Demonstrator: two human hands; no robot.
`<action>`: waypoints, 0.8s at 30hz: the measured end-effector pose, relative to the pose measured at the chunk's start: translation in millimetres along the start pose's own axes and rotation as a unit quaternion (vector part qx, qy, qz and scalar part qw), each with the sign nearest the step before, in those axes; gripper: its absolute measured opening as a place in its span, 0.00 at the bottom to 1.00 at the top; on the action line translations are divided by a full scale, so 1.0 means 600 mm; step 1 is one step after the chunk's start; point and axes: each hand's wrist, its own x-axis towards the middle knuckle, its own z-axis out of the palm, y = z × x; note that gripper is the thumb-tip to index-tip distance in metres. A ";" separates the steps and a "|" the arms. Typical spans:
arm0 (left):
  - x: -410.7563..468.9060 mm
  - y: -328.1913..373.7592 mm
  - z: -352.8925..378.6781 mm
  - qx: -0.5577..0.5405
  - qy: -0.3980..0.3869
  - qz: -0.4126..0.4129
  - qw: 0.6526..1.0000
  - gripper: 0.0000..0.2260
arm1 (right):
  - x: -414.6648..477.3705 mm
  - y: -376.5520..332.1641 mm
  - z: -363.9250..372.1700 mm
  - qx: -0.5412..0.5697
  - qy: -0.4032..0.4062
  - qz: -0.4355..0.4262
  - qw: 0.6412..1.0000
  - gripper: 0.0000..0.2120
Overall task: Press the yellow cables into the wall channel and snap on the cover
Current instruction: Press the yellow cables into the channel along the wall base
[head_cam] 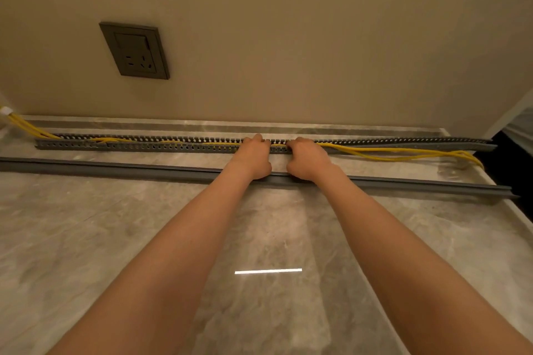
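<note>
A long grey slotted channel point(144, 145) lies on the marble floor along the foot of the wall. Yellow cables point(389, 154) run through its left part and spill out over its front side on the right. My left hand point(253, 157) and my right hand point(308, 158) sit side by side at the channel's middle, fingers curled down over the cables inside it; the fingertips are hidden. The grey cover strip point(115, 168) lies loose on the floor, parallel to and in front of the channel, passing under both wrists.
A dark wall socket point(135, 50) is set in the beige wall at upper left. The cables rise to a white fitting point(5, 110) at the far left edge. A dark gap point(513, 158) borders the floor at right. A light reflection point(268, 271) shines on the marble.
</note>
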 end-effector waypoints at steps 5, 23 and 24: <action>0.004 0.023 -0.001 0.030 0.001 -0.001 1.000 0.20 | 0.008 -0.008 -0.023 0.045 -0.045 0.026 0.998 0.13; 0.032 0.105 -0.001 0.034 -0.008 -0.086 0.996 0.16 | -0.019 0.182 -0.006 -0.009 0.102 -0.035 0.994 0.26; 0.033 0.106 -0.007 0.044 -0.017 -0.095 0.994 0.16 | -0.020 0.186 -0.009 -0.010 0.095 -0.041 0.995 0.25</action>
